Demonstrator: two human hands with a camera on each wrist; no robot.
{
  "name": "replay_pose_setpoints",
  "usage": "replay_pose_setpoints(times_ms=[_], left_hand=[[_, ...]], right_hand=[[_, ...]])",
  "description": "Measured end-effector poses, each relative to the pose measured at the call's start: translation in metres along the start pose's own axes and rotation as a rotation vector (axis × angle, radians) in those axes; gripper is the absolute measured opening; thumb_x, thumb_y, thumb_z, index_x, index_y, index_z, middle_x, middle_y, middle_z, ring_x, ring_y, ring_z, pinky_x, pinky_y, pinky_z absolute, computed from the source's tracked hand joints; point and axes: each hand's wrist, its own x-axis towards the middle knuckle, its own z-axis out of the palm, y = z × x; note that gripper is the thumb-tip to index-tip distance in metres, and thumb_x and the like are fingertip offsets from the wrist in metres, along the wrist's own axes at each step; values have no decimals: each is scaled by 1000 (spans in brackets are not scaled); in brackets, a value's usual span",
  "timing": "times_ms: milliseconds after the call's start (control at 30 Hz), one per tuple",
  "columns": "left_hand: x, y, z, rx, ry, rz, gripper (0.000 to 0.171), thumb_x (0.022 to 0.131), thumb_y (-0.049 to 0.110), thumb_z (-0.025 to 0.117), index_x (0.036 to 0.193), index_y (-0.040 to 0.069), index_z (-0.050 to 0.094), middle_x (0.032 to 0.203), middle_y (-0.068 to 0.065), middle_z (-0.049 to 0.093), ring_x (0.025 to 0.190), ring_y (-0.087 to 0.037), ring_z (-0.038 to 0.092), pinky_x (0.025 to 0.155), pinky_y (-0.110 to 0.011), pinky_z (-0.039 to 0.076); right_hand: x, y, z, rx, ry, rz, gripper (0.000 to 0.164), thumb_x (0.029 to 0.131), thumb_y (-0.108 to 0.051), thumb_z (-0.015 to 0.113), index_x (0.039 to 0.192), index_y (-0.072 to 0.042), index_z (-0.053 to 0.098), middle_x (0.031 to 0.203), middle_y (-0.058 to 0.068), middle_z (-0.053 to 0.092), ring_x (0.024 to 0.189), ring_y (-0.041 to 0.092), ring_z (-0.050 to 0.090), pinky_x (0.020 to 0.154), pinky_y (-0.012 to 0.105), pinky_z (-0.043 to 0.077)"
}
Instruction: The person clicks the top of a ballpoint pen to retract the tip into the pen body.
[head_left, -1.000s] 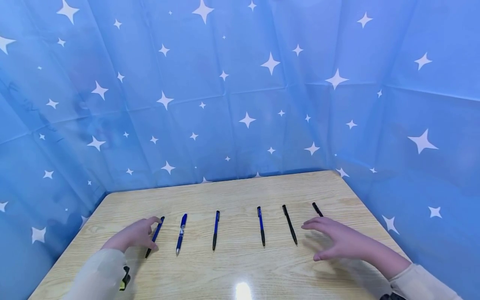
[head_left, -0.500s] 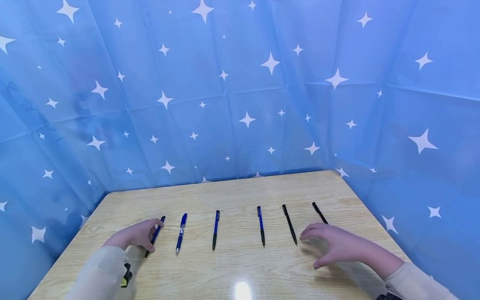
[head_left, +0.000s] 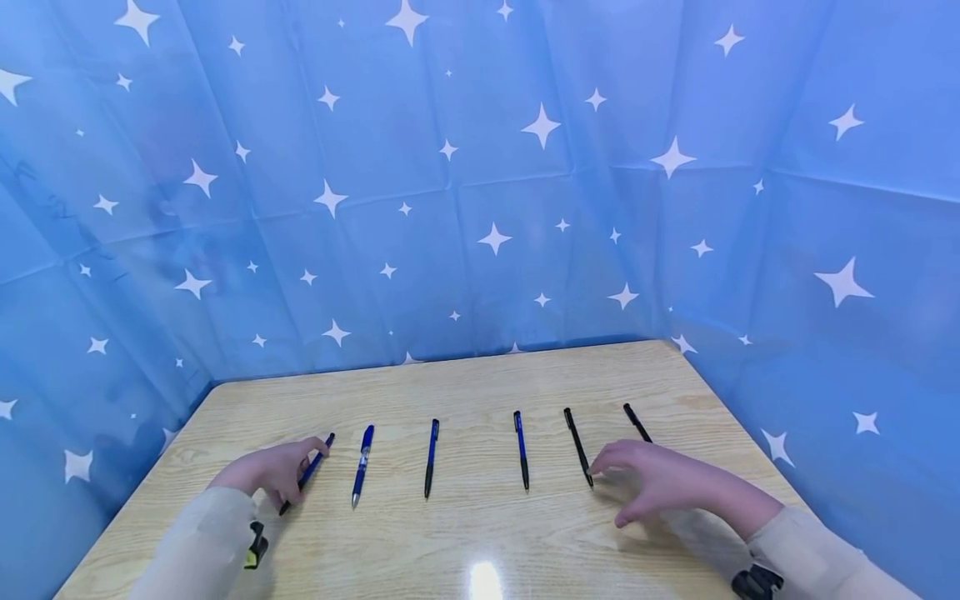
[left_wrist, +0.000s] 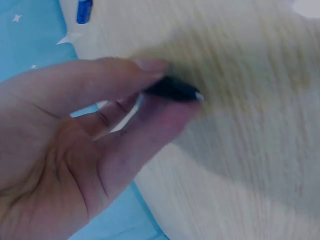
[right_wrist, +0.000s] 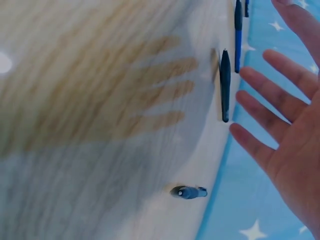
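Observation:
A row of pens lies spaced out on the wooden table. At the far left my left hand pinches the leftmost pen, blue with a dark tip; in the left wrist view its dark end shows between thumb and finger. My right hand hovers with spread, unbent fingers near the lower end of a black pen. It partly hides the rightmost black pen in the head view. The right wrist view shows the palm apart from the pens.
Between the hands lie a blue pen with a silver tip and two blue pens with black grips, one left of centre, one right. A blue star-patterned curtain hangs behind the table and along its sides.
My left hand has closed on the leftmost pen, and that pen's lower end has shifted left. My right hand has moved a little left and down, toward the neighbouring black pen.

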Motion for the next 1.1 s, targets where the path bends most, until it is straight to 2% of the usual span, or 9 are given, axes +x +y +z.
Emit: replay_pose_setpoints(times_ms=[67, 200, 367, 567, 733, 867, 1000, 1100], left_hand=[[-2, 3, 0, 30, 1, 6, 79, 68, -24, 70, 134, 10, 43, 103, -17, 46, 71, -27, 59, 55, -37, 57], [-6, 10, -2, 67, 10, 30, 80, 69, -28, 64, 135, 10, 43, 114, -21, 46, 70, -26, 55, 53, -36, 55], [-8, 19, -5, 82, 46, 111, 80, 69, -30, 60, 138, 8, 42, 122, -24, 45, 68, -25, 52, 51, -35, 50], [-13, 40, -7, 104, 86, 204, 80, 70, -29, 61, 138, 8, 43, 123, -21, 46, 68, -24, 51, 52, -35, 46], [-15, 55, -5, 119, 103, 282, 81, 69, -29, 63, 139, 8, 44, 121, -18, 47, 77, -24, 55, 58, -38, 48], [-15, 68, -1, 129, 120, 321, 79, 71, -28, 63, 139, 9, 45, 119, -15, 49, 77, -21, 55, 59, -36, 49], [-15, 81, 4, 197, 167, 400, 75, 74, -25, 65, 137, 10, 46, 116, -13, 50, 73, -18, 52, 59, -32, 47], [-17, 91, 7, 241, 197, 469, 72, 75, -22, 67, 137, 8, 45, 115, -13, 50, 74, -17, 51, 60, -31, 47]], right_hand=[[3, -1, -1, 18, -14, 19, 59, 75, -46, 82, 124, -17, 65, 120, -6, 59, 112, 22, 55, 91, 45, 48], [9, -1, -3, 57, -30, 69, 61, 75, -44, 83, 126, -16, 64, 125, -1, 58, 119, 31, 52, 94, 51, 45], [17, -2, -3, 98, -26, 89, 60, 76, -39, 83, 128, -15, 63, 131, 9, 56, 123, 37, 49, 95, 57, 42], [30, -5, -2, 140, -1, 88, 59, 77, -34, 83, 129, -15, 62, 136, 15, 53, 129, 41, 43, 99, 60, 38], [42, -11, -3, 153, 33, 66, 58, 79, -34, 83, 129, -16, 61, 135, 12, 54, 127, 39, 46, 99, 58, 39], [52, -17, -2, 188, 61, 73, 59, 79, -39, 81, 130, -16, 61, 136, 7, 54, 130, 36, 44, 101, 57, 38], [64, -22, -2, 226, 103, 61, 63, 79, -48, 79, 130, -18, 61, 133, 0, 55, 130, 33, 44, 101, 56, 38], [73, -26, 0, 253, 139, 44, 61, 78, -49, 78, 130, -21, 60, 132, -4, 55, 130, 29, 45, 101, 55, 39]])
